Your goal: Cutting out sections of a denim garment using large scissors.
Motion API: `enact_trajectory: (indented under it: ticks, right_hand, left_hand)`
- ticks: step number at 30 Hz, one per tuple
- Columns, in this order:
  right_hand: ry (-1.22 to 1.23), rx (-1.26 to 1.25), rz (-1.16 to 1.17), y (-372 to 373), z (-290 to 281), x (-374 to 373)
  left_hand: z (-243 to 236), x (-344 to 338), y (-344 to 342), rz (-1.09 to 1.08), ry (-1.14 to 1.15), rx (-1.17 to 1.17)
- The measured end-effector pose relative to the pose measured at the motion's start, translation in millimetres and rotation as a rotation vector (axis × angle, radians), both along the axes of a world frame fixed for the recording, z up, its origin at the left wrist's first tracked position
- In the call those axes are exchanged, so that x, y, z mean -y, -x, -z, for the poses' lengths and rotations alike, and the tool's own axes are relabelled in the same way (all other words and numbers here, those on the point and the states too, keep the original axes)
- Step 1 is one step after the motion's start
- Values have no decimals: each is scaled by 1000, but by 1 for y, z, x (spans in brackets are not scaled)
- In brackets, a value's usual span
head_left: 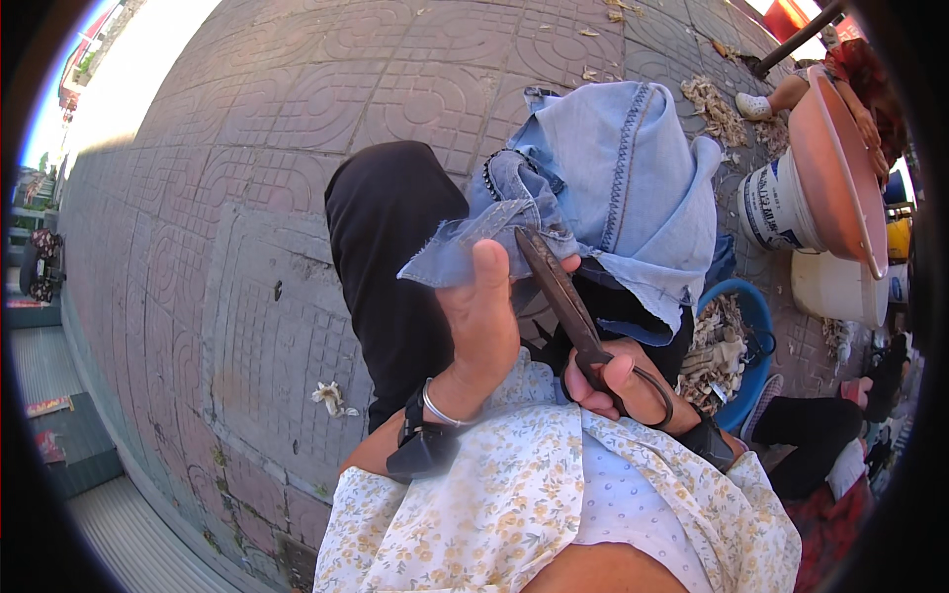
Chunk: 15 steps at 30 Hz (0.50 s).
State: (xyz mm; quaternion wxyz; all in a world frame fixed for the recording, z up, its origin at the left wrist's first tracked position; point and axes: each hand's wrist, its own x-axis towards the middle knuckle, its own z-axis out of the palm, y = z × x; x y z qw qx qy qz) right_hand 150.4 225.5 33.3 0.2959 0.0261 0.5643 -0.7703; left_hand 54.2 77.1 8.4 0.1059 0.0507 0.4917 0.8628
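Light blue denim cloth (652, 148) with a stitched seam and frayed edges lies across my knees. My left hand (482, 321) holds a narrow denim piece at the near left end of the cloth. Its thumb points up, and the fingers are mostly hidden behind the cloth. My right hand (628, 381) is closed around the handles of dark, worn scissors (561, 287). Their blades look nearly closed and point up and left, with the tips against the denim just right of my left thumb. Whether the blades have cloth between them I cannot tell.
A blue tub (759, 321) of pale scraps stands beside my right knee. Farther right are a white bucket (771, 208), a large pink basin (840, 168) and other people's limbs. Scraps (714, 111) litter the patterned paving (267, 188). A metal pole (799, 42) stands at the back right.
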Motion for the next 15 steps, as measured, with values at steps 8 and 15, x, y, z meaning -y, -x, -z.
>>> enact_trajectory:
  ticks: [8, 15]
  right_hand:
    - [-78, 37, -14, 1, -9, 1]
    - [68, -2, 80, -8, 8, 5]
  left_hand:
    - [3, -2, 1, -77, -41, -68]
    - [9, -1, 0, -18, 3, -170]
